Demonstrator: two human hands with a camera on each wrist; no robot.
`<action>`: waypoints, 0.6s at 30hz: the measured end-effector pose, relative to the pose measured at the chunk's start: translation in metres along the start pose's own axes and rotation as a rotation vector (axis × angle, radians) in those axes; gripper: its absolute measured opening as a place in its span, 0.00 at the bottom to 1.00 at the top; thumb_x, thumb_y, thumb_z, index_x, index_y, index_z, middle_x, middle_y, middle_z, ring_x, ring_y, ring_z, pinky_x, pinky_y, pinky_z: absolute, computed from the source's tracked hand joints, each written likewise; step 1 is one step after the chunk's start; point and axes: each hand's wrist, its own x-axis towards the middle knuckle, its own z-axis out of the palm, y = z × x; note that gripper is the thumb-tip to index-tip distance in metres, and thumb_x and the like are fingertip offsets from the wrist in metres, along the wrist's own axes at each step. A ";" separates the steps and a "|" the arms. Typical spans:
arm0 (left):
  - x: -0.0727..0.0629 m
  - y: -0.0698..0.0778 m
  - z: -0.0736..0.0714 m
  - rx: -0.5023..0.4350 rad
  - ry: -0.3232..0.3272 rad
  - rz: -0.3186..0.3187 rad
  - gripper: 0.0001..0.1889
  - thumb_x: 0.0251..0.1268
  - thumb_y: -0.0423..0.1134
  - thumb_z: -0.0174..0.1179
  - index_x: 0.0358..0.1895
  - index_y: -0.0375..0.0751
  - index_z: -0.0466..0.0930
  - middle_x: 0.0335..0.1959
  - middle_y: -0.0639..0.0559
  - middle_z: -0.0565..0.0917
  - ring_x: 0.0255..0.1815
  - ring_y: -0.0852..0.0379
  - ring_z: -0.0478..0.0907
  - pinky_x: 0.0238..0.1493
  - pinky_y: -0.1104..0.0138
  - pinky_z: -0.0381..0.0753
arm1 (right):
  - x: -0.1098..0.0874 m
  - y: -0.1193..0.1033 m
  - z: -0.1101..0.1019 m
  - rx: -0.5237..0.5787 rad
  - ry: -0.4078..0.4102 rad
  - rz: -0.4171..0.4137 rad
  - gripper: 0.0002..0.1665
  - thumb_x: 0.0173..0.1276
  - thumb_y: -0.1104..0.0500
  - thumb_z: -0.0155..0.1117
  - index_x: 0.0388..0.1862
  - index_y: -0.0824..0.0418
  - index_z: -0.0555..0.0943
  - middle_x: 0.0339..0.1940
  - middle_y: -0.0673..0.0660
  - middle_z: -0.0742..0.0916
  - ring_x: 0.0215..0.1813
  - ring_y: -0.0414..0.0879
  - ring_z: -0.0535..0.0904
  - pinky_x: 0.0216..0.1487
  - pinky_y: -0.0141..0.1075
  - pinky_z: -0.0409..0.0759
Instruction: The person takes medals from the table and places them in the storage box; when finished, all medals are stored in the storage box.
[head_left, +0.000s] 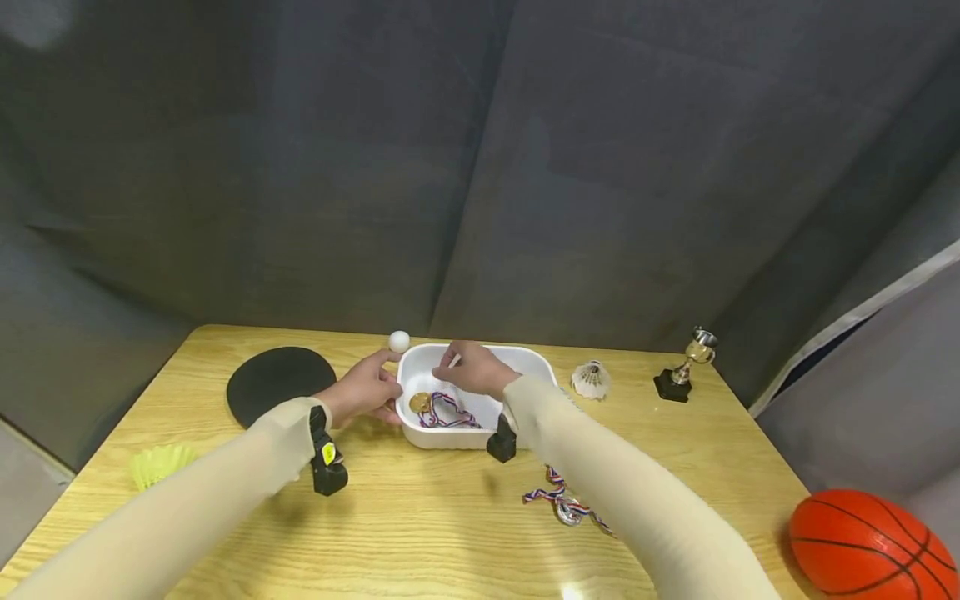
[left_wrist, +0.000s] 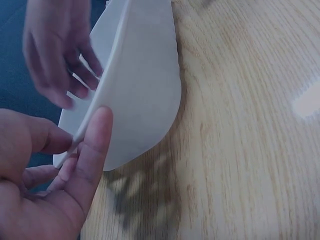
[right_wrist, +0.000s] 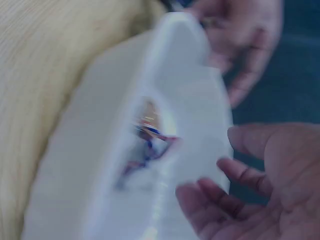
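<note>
A white plastic tub [head_left: 448, 438] stands near the back of the table. At its left end my left hand [head_left: 365, 387] grips the rim, thumb and fingers on either side of the wall, as the left wrist view shows. Over the tub hovers my right hand [head_left: 480, 371], its fingers loosely bent and nothing between them in the right wrist view [right_wrist: 285, 185]. On the tub's floor lies a gold medal [head_left: 420, 403] with a red, white and blue ribbon [head_left: 448, 414].
A white ball [head_left: 399, 341] sits behind the tub's left corner. Leftward are a black disc [head_left: 277, 385] and a yellow shuttlecock [head_left: 161, 463]. Rightward stand a white shuttlecock [head_left: 591, 380] and a trophy cup [head_left: 681, 371]. Nearer are a silver medal [head_left: 568, 512] and a basketball [head_left: 870, 542].
</note>
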 end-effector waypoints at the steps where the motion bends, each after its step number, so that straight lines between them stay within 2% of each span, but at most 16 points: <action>1: 0.000 0.000 0.000 0.001 0.001 -0.002 0.36 0.74 0.24 0.50 0.82 0.33 0.49 0.59 0.26 0.74 0.38 0.51 0.82 0.42 0.59 0.98 | -0.005 -0.001 -0.008 0.041 -0.005 -0.020 0.12 0.76 0.55 0.65 0.47 0.64 0.81 0.39 0.59 0.86 0.39 0.46 0.81 0.37 0.29 0.85; 4: -0.001 0.000 -0.002 0.005 0.006 -0.005 0.36 0.74 0.24 0.50 0.82 0.33 0.49 0.57 0.28 0.74 0.38 0.50 0.82 0.41 0.60 0.98 | -0.021 0.001 -0.033 0.140 -0.014 -0.102 0.12 0.78 0.58 0.62 0.51 0.66 0.81 0.44 0.66 0.87 0.41 0.48 0.85 0.43 0.34 0.93; 7: -0.002 0.000 -0.001 0.004 0.010 -0.011 0.37 0.73 0.24 0.50 0.82 0.34 0.49 0.56 0.29 0.74 0.39 0.50 0.82 0.42 0.59 0.98 | -0.041 0.011 -0.053 0.160 -0.004 -0.196 0.12 0.79 0.60 0.60 0.52 0.68 0.81 0.42 0.67 0.88 0.39 0.46 0.86 0.46 0.40 0.96; 9: -0.002 -0.001 0.000 0.001 0.011 -0.016 0.37 0.73 0.24 0.50 0.82 0.34 0.49 0.55 0.31 0.74 0.39 0.49 0.82 0.42 0.59 0.98 | -0.058 0.021 -0.062 0.164 -0.007 -0.227 0.11 0.79 0.61 0.60 0.51 0.68 0.81 0.41 0.65 0.88 0.39 0.43 0.85 0.46 0.43 0.96; 11: -0.002 0.000 0.000 -0.001 0.009 -0.019 0.37 0.73 0.24 0.51 0.82 0.34 0.50 0.54 0.32 0.74 0.39 0.49 0.82 0.42 0.60 0.98 | -0.074 0.032 -0.069 0.173 -0.014 -0.240 0.10 0.79 0.62 0.60 0.51 0.69 0.81 0.41 0.65 0.87 0.39 0.42 0.85 0.47 0.45 0.96; 14: -0.002 0.000 0.001 -0.012 -0.003 -0.004 0.37 0.73 0.24 0.50 0.82 0.34 0.49 0.53 0.32 0.74 0.38 0.50 0.81 0.40 0.62 0.98 | -0.099 0.050 -0.075 0.187 -0.017 -0.225 0.08 0.79 0.63 0.60 0.48 0.69 0.81 0.40 0.65 0.87 0.40 0.44 0.85 0.46 0.43 0.96; 18: -0.002 0.001 0.001 -0.032 -0.008 0.014 0.37 0.72 0.24 0.50 0.82 0.33 0.49 0.52 0.33 0.74 0.37 0.52 0.81 0.38 0.65 0.97 | -0.127 0.075 -0.075 0.170 -0.046 -0.201 0.07 0.77 0.64 0.61 0.45 0.69 0.81 0.38 0.65 0.87 0.39 0.46 0.84 0.40 0.33 0.94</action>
